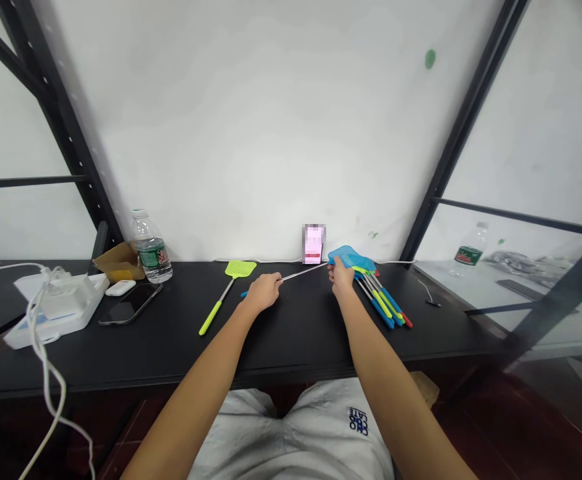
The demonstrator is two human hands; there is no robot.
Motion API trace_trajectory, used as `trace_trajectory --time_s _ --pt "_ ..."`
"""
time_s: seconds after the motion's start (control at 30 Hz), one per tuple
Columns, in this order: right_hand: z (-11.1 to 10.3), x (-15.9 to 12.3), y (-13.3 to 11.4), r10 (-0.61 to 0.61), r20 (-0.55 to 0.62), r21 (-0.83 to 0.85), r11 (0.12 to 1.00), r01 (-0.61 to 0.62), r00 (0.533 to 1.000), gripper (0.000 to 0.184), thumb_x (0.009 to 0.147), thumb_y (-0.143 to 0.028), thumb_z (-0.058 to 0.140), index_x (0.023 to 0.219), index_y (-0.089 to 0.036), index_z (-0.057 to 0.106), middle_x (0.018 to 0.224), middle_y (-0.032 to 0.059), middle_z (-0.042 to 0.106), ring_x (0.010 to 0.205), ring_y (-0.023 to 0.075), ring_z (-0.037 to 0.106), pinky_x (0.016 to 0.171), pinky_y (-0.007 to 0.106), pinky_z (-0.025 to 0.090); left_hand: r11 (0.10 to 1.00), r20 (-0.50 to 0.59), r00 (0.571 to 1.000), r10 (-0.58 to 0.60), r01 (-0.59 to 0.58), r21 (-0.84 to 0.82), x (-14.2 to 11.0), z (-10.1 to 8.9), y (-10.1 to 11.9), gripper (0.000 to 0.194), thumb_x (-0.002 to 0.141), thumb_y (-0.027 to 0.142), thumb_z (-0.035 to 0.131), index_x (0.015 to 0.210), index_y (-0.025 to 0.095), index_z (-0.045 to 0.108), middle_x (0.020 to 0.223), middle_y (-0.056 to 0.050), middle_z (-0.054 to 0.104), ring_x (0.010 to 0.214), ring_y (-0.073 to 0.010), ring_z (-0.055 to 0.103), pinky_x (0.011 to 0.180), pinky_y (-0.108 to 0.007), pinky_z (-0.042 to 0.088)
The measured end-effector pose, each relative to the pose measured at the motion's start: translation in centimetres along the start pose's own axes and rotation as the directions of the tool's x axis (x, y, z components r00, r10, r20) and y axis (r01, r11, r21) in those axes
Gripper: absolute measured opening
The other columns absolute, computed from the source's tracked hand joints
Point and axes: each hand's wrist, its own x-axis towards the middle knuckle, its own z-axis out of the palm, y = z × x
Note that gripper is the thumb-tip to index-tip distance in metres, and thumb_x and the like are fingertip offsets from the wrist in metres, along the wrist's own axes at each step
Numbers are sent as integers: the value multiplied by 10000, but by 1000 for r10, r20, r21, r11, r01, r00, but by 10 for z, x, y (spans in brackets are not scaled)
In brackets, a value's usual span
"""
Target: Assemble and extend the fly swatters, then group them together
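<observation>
My left hand is closed round the blue handle end of a telescopic fly swatter, whose thin metal rod runs right toward my right hand. That hand pinches the swatter's blue head at the edge of a pile of several swatters with blue, green and red handles. A single yellow-green fly swatter lies flat on the black table just left of my left hand.
At the left stand a water bottle, a small cardboard box, a phone, a white earbud case and a white device with cables. A small pink screen leans on the wall. Black rack posts frame both sides.
</observation>
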Motion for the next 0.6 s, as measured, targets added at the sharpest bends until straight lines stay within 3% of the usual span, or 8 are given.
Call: trace_trajectory --time_s 0.1,0.5,0.6 --pt "1 -2 -1 84 -95 60 995 -78 992 229 746 -266 665 690 -196 454 486 -30 529 348 57 375 284 174 230 1000 0 1000 -14 14 16 0 2 -1 262 944 324 380 887 229 618 913 -70 668 882 -211 608 704 -278 395" --pt "3 -4 0 59 -110 73 996 -51 992 273 746 -233 650 606 -200 418 456 -51 452 346 49 331 299 185 225 998 -2 1000 -21 21 67 -1 0 2 249 929 293 400 853 227 627 900 -77 672 883 -218 615 719 -288 398" --pt "12 -16 6 67 -50 73 995 -64 996 286 725 -223 666 582 -197 419 449 -48 445 355 46 320 305 185 215 996 -20 1000 -16 18 85 -2 1 6 249 930 292 399 864 226 631 911 -80 677 894 -220 618 736 -291 401"
